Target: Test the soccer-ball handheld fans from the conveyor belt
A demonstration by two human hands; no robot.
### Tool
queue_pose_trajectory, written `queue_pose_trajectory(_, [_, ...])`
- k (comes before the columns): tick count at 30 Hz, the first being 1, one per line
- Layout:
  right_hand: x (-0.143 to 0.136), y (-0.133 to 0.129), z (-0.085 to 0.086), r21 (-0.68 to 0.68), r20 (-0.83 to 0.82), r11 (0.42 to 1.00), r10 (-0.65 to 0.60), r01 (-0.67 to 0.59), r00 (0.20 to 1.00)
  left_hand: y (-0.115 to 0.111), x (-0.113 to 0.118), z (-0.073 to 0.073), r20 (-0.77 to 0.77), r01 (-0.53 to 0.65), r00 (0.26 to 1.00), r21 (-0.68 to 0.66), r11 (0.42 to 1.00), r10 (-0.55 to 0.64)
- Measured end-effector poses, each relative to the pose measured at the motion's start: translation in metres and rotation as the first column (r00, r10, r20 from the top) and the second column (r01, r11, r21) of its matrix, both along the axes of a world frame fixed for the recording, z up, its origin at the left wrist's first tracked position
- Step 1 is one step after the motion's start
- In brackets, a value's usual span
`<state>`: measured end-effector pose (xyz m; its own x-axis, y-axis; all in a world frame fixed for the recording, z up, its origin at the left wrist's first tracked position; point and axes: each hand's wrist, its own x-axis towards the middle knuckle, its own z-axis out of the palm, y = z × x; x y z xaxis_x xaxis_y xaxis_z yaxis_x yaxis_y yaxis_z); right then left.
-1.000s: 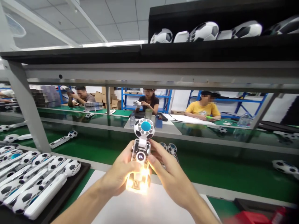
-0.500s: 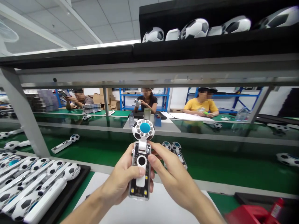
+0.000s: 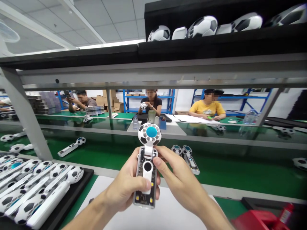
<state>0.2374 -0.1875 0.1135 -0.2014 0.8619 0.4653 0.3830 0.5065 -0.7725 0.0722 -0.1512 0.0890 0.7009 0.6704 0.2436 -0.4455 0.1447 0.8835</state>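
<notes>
A handheld device with a football-patterned round head, blue centre and clear body (image 3: 147, 166) stands upright over a white sheet (image 3: 158, 215). My left hand (image 3: 129, 180) is wrapped round its body from the left, the thumb pressing on the white strip below the dark round hole. From the right, my right hand (image 3: 178, 179) has its thumb and index finger at the upper edge of the body, near the hinge under the head. Its other fingers are mostly hidden.
Rows of similar devices fill a black tray (image 3: 74, 191) at the left. More devices (image 3: 72, 146) lie on the green conveyor (image 3: 230, 169). A red holder (image 3: 255, 220) is at lower right. A shelf (image 3: 120, 57) crosses overhead. Three people work opposite.
The view has shifted slightly, and the held device appears a little further right and lower. Devices on the conveyor have moved right. Both hands keep their hold.
</notes>
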Motion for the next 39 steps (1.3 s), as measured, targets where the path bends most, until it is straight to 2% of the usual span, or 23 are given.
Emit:
queue_pose_trajectory(9, [0.003,-0.005,0.004,-0.002,0.03,0.997,-0.072,0.073,0.997,-0.011,0.001,0.003,0.002,0.038,0.999,-0.089,0.995,-0.038])
queue_pose_trajectory(12, [0.003,-0.004,0.001,-0.06,-0.057,0.991,-0.121,0.118,0.991,-0.015,0.002,0.002,-0.005,0.039,0.999,-0.094,0.995,-0.04])
queue_pose_trajectory(15, [0.003,-0.003,-0.001,-0.013,-0.166,0.985,-0.169,0.17,0.971,-0.017,0.003,-0.001,-0.002,0.066,0.998,-0.09,0.994,-0.066])
queue_pose_trajectory(17, [0.003,-0.002,-0.001,0.019,-0.206,0.993,-0.113,0.119,0.972,-0.017,0.005,-0.003,0.005,0.083,0.997,-0.077,0.994,-0.082])
queue_pose_trajectory(22, [0.004,-0.001,0.0,-0.007,-0.276,0.998,0.053,-0.057,0.96,-0.019,0.007,-0.007,0.028,0.089,0.996,-0.077,0.993,-0.087])
queue_pose_trajectory(28, [0.006,0.001,0.0,-0.02,-0.299,0.998,0.052,-0.06,0.953,-0.02,0.005,-0.007,0.01,0.075,0.997,-0.092,0.993,-0.074])
queue_pose_trajectory(33, [0.006,-0.002,0.001,-0.047,-0.33,0.995,0.062,-0.082,0.942,-0.019,0.001,-0.004,-0.019,0.131,0.991,-0.047,0.99,-0.132])
queue_pose_trajectory(39, [0.006,-0.006,0.0,-0.016,-0.331,0.997,0.072,-0.082,0.941,-0.019,0.0,-0.005,0.006,0.153,0.988,-0.023,0.988,-0.153])
